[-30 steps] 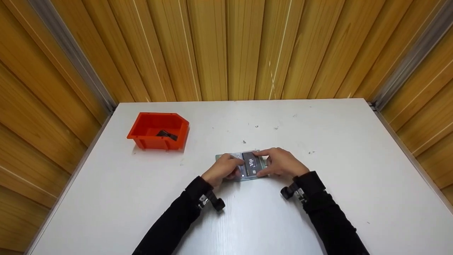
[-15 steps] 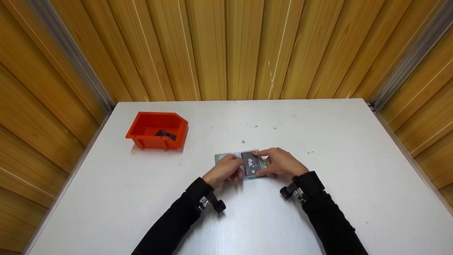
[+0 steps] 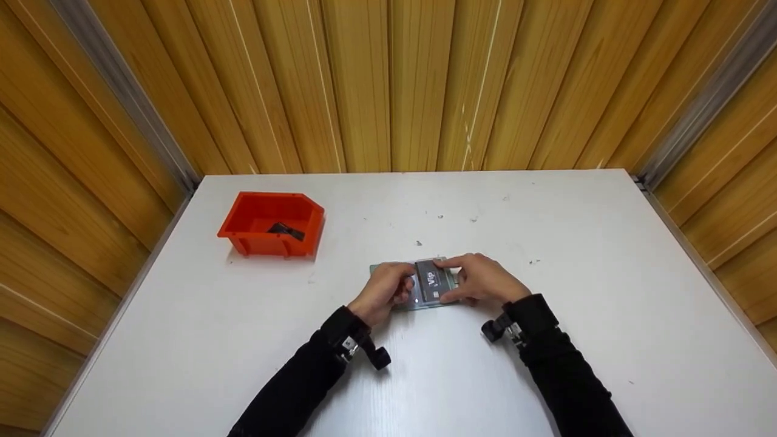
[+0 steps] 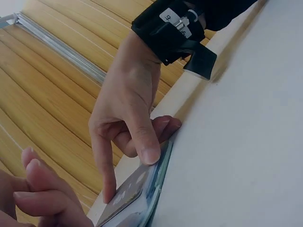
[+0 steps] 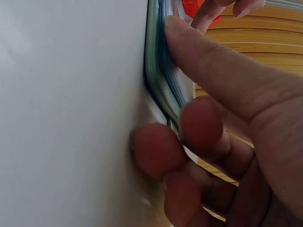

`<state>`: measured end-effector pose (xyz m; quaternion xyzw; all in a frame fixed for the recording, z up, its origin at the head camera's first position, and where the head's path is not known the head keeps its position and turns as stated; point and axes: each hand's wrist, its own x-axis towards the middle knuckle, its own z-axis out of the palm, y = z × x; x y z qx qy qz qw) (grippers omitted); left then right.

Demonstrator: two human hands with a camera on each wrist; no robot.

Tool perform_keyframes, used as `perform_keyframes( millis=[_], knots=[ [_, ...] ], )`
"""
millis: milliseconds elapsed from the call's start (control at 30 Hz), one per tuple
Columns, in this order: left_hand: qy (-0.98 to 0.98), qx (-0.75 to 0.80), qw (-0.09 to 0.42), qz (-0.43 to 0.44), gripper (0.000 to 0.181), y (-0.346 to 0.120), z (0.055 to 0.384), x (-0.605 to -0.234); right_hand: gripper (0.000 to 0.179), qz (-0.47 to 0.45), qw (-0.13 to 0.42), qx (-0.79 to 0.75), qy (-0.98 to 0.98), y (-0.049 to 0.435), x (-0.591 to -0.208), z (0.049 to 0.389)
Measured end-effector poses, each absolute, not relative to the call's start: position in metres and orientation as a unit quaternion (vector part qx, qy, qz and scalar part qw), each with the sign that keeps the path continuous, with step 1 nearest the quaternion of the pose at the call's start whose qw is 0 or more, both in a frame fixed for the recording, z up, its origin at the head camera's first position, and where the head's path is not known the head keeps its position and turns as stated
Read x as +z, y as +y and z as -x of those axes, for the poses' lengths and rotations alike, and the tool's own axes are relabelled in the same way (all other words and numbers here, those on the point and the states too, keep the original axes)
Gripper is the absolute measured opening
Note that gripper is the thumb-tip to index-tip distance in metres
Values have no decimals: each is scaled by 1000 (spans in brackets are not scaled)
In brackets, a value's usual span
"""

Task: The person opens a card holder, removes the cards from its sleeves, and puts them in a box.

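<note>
A card holder with clear plastic sleeves and a pale green edge lies on the white table. A dark grey card printed "Vip" lies on its right part. My right hand holds the card holder at its right end, index finger at the card's far edge and thumb at its near edge; the other fingers curl at the holder's edge. My left hand is over the holder's left part, thumb side by the card's left edge. Its fingers are loosely bent, with nothing seen between them.
An orange bin stands at the back left of the table, with small dark items inside. Wood-patterned panels rise behind and on both sides. Small marks dot the tabletop.
My left hand's fingers have drawn back slightly from the card's left edge and turned, showing more of the bent fingers. The right hand, card and card holder stay in place.
</note>
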<state>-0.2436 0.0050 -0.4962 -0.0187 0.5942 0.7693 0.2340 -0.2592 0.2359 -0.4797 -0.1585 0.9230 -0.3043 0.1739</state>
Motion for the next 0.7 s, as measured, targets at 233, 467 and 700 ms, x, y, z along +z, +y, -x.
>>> perform_keyframes(
  millis=[233, 467, 700],
  knots=[
    [549, 803, 230, 39, 33, 11, 241, -499, 79, 156, 178, -306, 922, 235, -481, 259],
    [564, 783, 259, 46, 11, 8, 236, -494, 79, 160, 178, -317, 918, 237, -481, 259],
    [699, 664, 263, -39, 19, 6, 239, -494, 80, 161, 181, -319, 916, 239, -481, 260]
  ],
)
